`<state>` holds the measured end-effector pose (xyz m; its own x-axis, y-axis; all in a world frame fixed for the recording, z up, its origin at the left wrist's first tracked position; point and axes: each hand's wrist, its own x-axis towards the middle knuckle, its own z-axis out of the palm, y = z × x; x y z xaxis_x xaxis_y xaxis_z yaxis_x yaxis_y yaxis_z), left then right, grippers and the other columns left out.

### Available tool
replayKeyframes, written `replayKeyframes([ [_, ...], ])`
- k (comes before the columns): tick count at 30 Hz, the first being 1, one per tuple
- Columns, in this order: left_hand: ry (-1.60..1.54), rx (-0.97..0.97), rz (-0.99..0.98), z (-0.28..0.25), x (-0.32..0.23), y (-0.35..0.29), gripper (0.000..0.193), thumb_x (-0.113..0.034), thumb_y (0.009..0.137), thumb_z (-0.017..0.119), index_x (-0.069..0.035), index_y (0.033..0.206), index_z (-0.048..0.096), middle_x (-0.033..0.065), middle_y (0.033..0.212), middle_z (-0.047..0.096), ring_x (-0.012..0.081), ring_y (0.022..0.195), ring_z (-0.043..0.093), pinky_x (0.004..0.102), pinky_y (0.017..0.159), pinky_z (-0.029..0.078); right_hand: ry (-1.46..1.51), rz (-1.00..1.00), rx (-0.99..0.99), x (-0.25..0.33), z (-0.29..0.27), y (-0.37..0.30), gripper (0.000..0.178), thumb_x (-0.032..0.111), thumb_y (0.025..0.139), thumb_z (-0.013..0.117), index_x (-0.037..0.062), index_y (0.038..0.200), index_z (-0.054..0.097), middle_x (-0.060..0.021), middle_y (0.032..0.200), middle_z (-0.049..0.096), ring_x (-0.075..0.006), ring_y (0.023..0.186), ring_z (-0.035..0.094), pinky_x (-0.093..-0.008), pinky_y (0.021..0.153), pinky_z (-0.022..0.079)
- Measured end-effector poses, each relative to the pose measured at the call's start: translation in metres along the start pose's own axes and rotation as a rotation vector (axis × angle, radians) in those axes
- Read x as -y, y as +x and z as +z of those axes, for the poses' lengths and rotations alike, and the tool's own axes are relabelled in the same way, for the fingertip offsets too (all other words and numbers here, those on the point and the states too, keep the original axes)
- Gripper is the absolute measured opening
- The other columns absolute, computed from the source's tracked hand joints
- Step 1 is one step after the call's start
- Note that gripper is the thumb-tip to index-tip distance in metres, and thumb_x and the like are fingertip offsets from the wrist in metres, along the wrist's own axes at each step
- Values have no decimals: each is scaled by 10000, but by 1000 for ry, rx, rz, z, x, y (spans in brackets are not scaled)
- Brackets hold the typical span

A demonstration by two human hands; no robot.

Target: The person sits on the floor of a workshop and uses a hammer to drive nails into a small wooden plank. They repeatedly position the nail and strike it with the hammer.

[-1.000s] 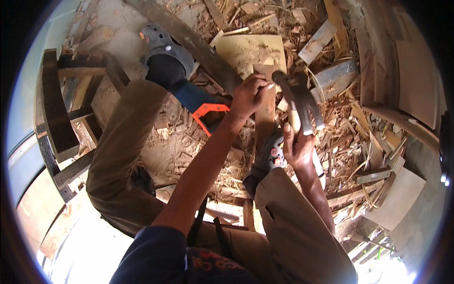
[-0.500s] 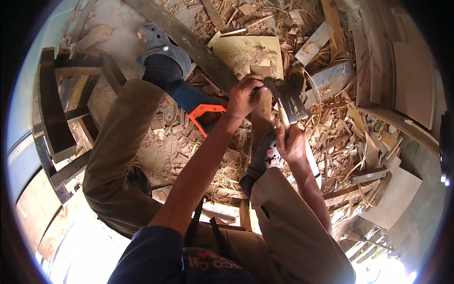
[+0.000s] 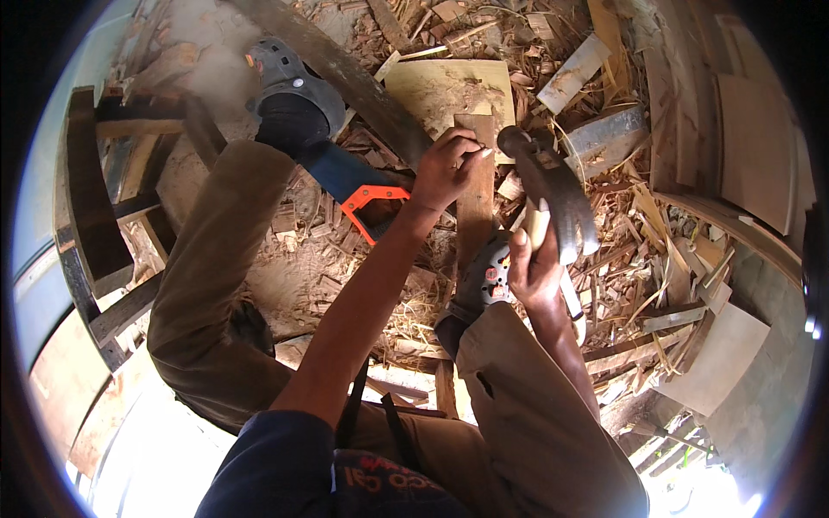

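Note:
My right hand (image 3: 539, 272) is closed around the pale wooden handle of a claw hammer (image 3: 557, 190). The dark hammer head is raised, its round face toward the plank and its claw toward me. Fingers of my left hand (image 3: 447, 170) are pinched together over a narrow wooden plank (image 3: 475, 211); what sits between the fingertips is too small to make out. The plank's far end lies over a pale flat board (image 3: 423, 91), and its near end runs beside my shoe (image 3: 485, 272).
A handsaw with an orange handle (image 3: 350, 207) lies left of my left forearm, near my other shoe (image 3: 298, 86). A long dark beam (image 3: 345, 73) crosses the far side. Wood chips and offcuts cover the ground. A wooden frame (image 3: 95, 190) stands at left; panels (image 3: 760, 151) lean at right.
The hammer has lifted away from the plank and swung to the right, baring the plank's far end. My left hand stays pinched at nearly the same place.

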<state>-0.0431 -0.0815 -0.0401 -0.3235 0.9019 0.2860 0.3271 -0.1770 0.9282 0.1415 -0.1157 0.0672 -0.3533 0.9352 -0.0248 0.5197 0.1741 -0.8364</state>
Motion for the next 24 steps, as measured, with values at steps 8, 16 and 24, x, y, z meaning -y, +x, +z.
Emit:
replayKeyframes([
  [8,56,-9,57,-2,6,-2,134,-9,818,726,-32,900,623,107,987,655,290,850,677,356,719,549,-189,-98,25,10,-7,16,480,285,981,585,-33,1329,494,-217,641,635,-415,597,679,-457,553,551],
  [16,53,-29,83,-3,4,4,123,-13,822,727,-29,900,633,107,984,658,281,832,677,355,702,546,-140,44,67,16,-8,10,354,279,1030,525,-74,1046,547,-101,587,594,-178,504,597,-338,456,449],
  [24,8,-2,77,-4,4,1,123,-6,819,729,-24,885,626,113,974,654,283,819,666,339,701,545,-221,171,138,-5,-5,10,457,307,988,576,-75,1233,525,-258,623,623,-406,574,676,-447,473,512],
])
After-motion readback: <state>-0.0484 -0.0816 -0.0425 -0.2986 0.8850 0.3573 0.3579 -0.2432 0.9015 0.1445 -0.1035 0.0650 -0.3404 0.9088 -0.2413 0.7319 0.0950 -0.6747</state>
